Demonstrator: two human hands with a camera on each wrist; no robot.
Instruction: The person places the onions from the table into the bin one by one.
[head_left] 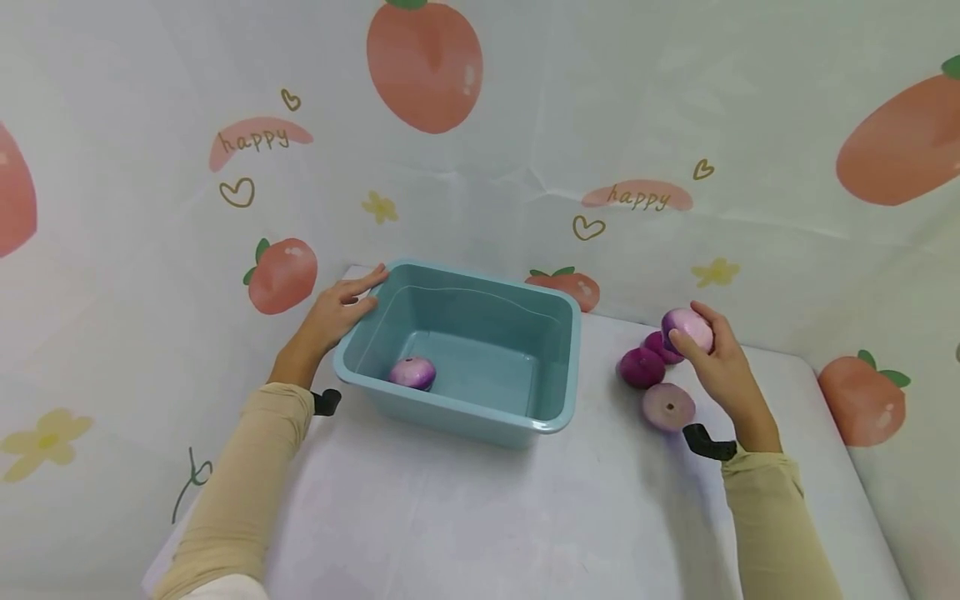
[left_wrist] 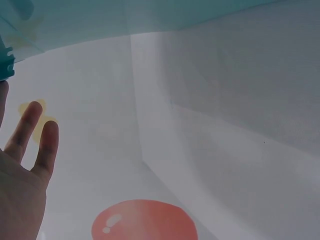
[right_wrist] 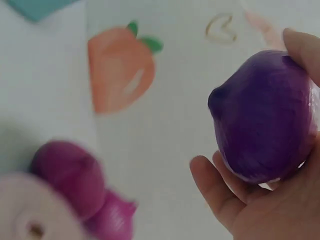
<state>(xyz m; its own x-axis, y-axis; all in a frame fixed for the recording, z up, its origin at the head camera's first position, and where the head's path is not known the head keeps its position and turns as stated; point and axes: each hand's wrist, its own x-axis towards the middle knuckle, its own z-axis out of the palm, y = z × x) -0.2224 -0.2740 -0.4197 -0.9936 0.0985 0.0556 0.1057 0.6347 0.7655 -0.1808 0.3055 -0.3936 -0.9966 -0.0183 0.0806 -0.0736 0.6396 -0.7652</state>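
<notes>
Right hand (head_left: 723, 367) grips a purple-and-white onion (head_left: 688, 327) while left hand (head_left: 330, 317) rests at the basin (head_left: 487, 321)

The right wrist view shows the held onion's deep purple side and pointed tip; in the head view its paler side shows too. Only the head view takes in the whole basin and the other onion (head_left: 412, 373) inside it, lying near the front left. The left wrist view shows two outstretched fingers of the left hand below the basin's wall, which the head view hides.

The right hand's thumb and fingers curve round its onion, one lower finger sticking out past it. Close by on the table (head_left: 450, 517) are two dark purple onions (head_left: 641, 368) and a pale onion (head_left: 668, 407) with a brown centre. The left hand is spread open, its fingers fairly straight, touching the rim at the far left corner.

Both forearms, in tan sleeves (head_left: 247, 475), reach forward, the left slanting inward to the basin, the right angled up and leftward over the pale onion's right side
</notes>
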